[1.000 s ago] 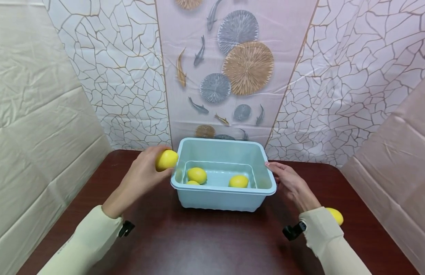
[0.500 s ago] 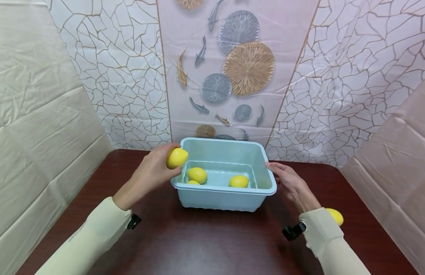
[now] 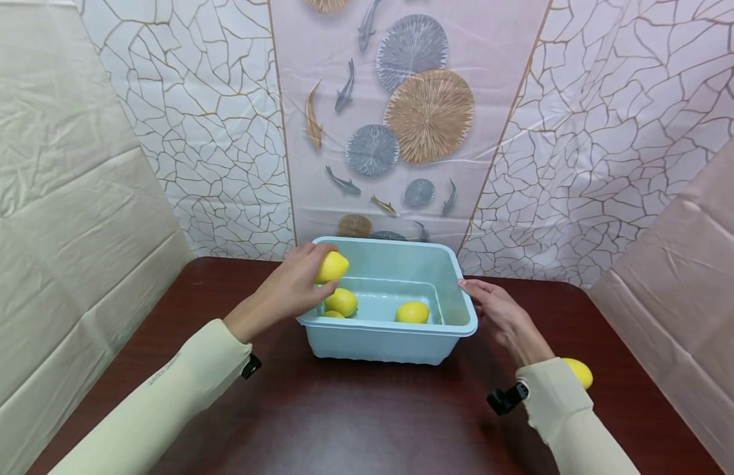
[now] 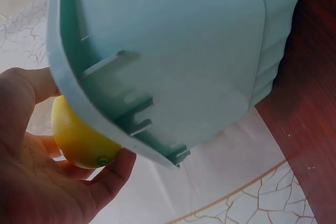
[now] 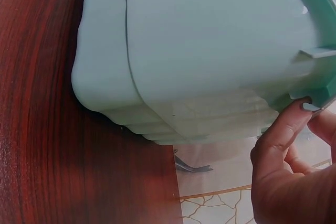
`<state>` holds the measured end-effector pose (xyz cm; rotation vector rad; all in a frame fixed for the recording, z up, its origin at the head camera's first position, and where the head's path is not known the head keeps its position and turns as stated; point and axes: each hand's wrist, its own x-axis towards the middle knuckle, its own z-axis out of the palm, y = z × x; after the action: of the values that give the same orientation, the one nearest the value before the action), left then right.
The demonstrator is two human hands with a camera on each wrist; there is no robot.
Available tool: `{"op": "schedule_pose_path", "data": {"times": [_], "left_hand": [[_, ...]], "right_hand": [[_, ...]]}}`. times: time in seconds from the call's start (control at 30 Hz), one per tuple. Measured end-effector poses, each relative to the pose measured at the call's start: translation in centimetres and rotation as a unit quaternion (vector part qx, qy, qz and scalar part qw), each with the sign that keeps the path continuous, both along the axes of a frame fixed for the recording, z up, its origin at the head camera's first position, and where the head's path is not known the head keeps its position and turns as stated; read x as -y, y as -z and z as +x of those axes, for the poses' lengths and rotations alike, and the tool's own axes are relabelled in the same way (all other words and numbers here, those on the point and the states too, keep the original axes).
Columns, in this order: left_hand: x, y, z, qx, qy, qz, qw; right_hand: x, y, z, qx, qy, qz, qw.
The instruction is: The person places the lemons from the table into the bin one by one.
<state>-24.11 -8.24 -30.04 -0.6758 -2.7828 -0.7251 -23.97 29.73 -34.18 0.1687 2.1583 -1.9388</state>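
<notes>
A yellow lemon (image 3: 333, 267) is gripped in my left hand (image 3: 292, 280), above the left end of a light blue plastic bin (image 3: 372, 341). The left wrist view shows the same lemon (image 4: 79, 137) between thumb and fingers, partly behind the bin's rim. Inside the bin lie a lemon (image 3: 343, 302) at the left, a second lemon (image 3: 332, 315) mostly hidden by the front wall, and another lemon (image 3: 412, 313) toward the right. My right hand (image 3: 500, 313) pinches the bin's right rim; in the right wrist view its fingers (image 5: 283, 135) hold the rim's edge.
Another lemon (image 3: 579, 373) rests on the dark red-brown table (image 3: 367, 415), partly hidden by my right sleeve. Behind the bin hangs a patterned cloth (image 3: 372, 198), and pale cloth walls (image 3: 76, 198) flank both sides.
My left hand has moved right with the lemon, from outside the bin's left rim to over its inside. My right hand and the bin stay in place.
</notes>
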Motion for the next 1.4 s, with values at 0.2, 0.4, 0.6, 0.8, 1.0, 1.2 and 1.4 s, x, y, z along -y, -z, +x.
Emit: {"op": "schedule_pose_path", "data": {"times": [0.2, 0.4, 0.6, 0.8, 1.0, 1.2, 1.4], "left_hand": [[-0.6, 0.0, -0.7, 0.014, 0.001, -0.001, 0.9999], [-1.3, 0.0, -1.5, 0.037, 0.015, -0.005, 0.9992], [-1.8, 0.1, -2.3, 0.055, 0.029, -0.017, 0.9979], [-2.1, 0.1, -2.9, 0.067, 0.036, -0.044, 0.9962], [-2.6, -0.1, -3.6, 0.077, 0.033, -0.081, 0.9932], [-3.4, -0.5, -4.6, 0.097, 0.034, -0.126, 0.9866], [-3.9, -0.9, -5.3, 0.126, 0.058, -0.15, 0.9789]], "right_hand": [[0.1, -0.1, 0.0, 0.002, -0.002, 0.0, 1.0], [0.0, 0.0, -0.1, 0.005, -0.003, 0.006, 1.0], [-0.1, 0.0, 0.0, 0.0, -0.003, -0.019, 0.9998], [0.0, 0.0, 0.1, -0.001, -0.002, -0.035, 0.9994], [0.1, 0.1, 0.1, -0.003, -0.001, -0.029, 0.9996], [0.0, 0.1, 0.1, 0.001, 0.0, -0.03, 0.9995], [0.1, 0.1, 0.0, -0.003, -0.001, -0.018, 0.9998]]}}
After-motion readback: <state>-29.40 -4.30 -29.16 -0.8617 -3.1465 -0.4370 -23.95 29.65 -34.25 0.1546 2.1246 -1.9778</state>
